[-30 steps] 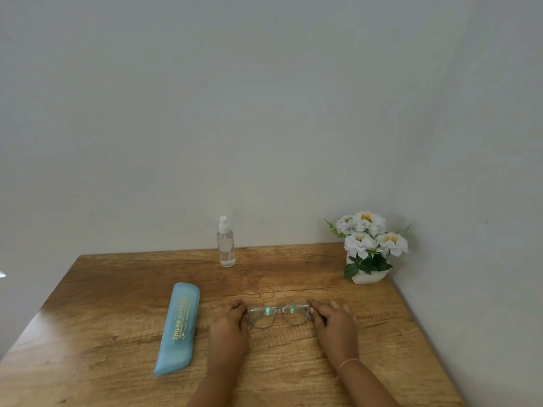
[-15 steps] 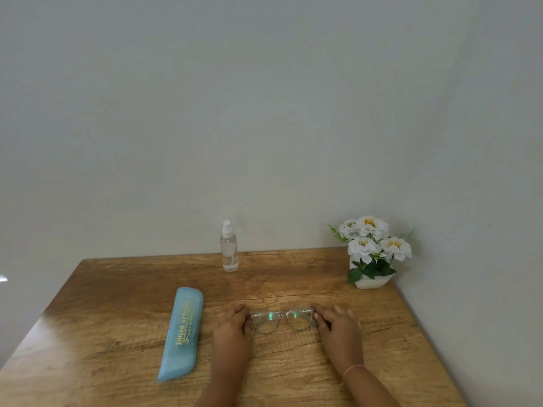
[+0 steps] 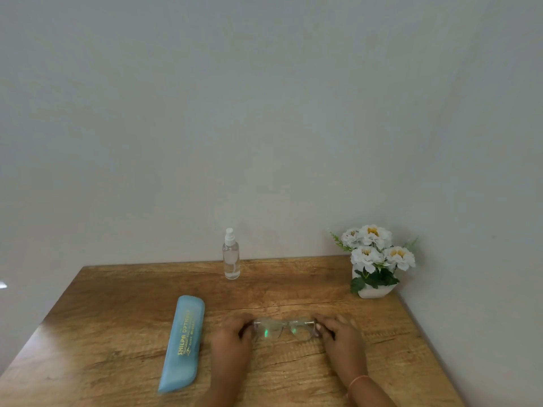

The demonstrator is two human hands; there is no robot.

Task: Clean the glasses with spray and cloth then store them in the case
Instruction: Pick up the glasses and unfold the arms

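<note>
Wooden surface (image 3: pixel 293 292): blue glasses case (image 3: pixel 182 343) lies flat at 9 o'clock from the glasses, and a white pot of white flowers (image 3: pixel 374 262) stands at 2 o'clock in the corner. Left hand (image 3: pixel 232 345) and right hand (image 3: pixel 342 339) each pinch one end of the frame, fingers curled. Clear spray bottle (image 3: pixel 231 259) stands upright at 12 o'clock by the wall; clear-framed glasses (image 3: pixel 283 329) sit near centre between the hands.

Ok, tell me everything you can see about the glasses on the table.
The glasses have a pale, see-through frame, plastic by its look, and two clear lenses with green glints. They lie crosswise on the wooden table, right of the blue case. The left hand grips one end, the right hand the other; the temples are hidden.
</note>
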